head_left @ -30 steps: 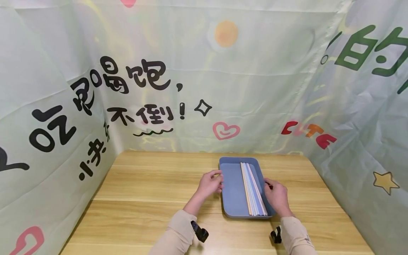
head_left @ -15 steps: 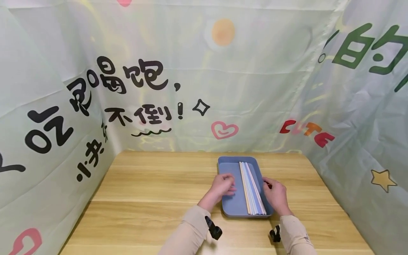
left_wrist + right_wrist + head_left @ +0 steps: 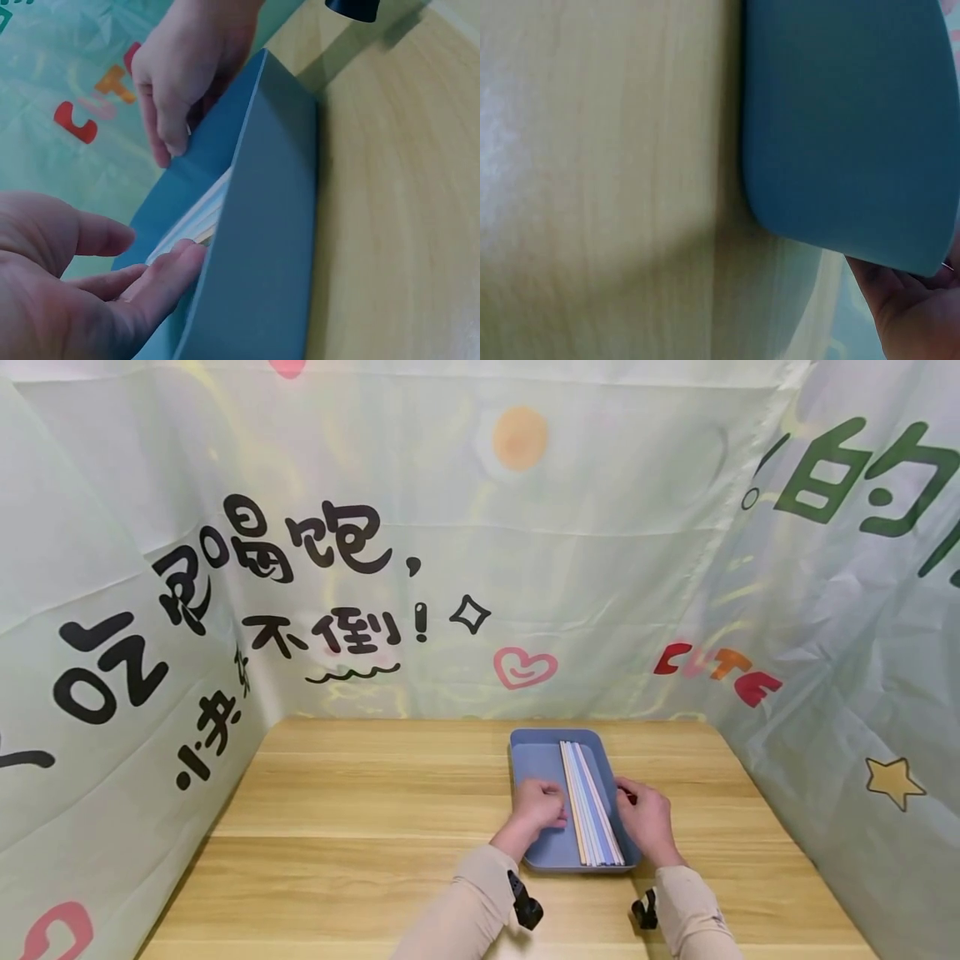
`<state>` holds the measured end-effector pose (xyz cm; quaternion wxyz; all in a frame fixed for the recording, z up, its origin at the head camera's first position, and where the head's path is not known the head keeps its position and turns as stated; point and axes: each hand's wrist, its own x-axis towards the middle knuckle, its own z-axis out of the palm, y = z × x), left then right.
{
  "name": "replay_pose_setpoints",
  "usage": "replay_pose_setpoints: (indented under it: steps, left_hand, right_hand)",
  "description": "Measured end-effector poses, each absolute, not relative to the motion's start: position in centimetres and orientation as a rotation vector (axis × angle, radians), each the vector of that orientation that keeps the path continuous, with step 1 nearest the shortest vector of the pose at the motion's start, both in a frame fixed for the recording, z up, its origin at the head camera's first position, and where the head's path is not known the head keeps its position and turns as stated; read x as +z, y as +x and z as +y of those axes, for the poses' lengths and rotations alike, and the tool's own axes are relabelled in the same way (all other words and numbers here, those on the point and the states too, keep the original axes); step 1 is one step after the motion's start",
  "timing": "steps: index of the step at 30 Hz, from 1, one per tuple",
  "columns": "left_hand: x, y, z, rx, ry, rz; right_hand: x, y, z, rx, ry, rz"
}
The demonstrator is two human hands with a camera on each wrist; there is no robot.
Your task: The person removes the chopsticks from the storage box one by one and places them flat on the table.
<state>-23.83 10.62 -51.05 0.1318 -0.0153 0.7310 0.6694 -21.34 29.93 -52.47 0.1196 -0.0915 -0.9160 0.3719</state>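
A blue-grey rectangular tray (image 3: 542, 852) stands on the wooden table, and a row of thin pastel chopsticks (image 3: 592, 810) lies lengthwise along its right half. My left hand (image 3: 538, 806) is inside the tray, just left of the chopsticks. In the left wrist view its fingers (image 3: 169, 274) are loosely bent, thumb apart, with nothing held; whether the fingertips touch the chopsticks cannot be told. My right hand (image 3: 648, 822) grips the tray's right rim. The right wrist view shows that hand (image 3: 922, 315) at the tray's edge, mostly hidden behind the outer wall.
The wooden table (image 3: 360, 793) extends to the left of the tray and a little to its right. Printed fabric (image 3: 615, 568) hangs around the back and both sides. Black wrist straps (image 3: 525, 902) sit at both cuffs.
My left hand has moved right, from the tray's left rim to inside the tray beside the chopsticks. My right hand stays on the right rim, and the chopsticks lie as before.
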Motion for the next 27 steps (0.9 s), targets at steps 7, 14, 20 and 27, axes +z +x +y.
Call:
replay_pose_setpoints:
  steps: [7, 14, 20, 27]
  left_hand:
    - [-51.3, -23.5, 11.3, 1.899, -0.083, 2.180]
    - [-52.1, -23.5, 11.8, 1.853, -0.129, 2.277]
    - [-52.5, -23.7, 12.1, 1.849, -0.137, 2.328]
    - [-52.9, -24.0, 12.5, 1.890, -0.158, 2.331]
  right_hand:
    - [-52.7, -21.5, 30.0, 1.083, -0.271, -2.672]
    - [-52.8, -21.5, 30.1, 1.073, -0.264, -2.664]
    - [-52.7, -21.4, 30.0, 1.077, -0.275, -2.662]
    - [-52.7, -21.4, 29.9, 1.085, -0.279, -2.658]
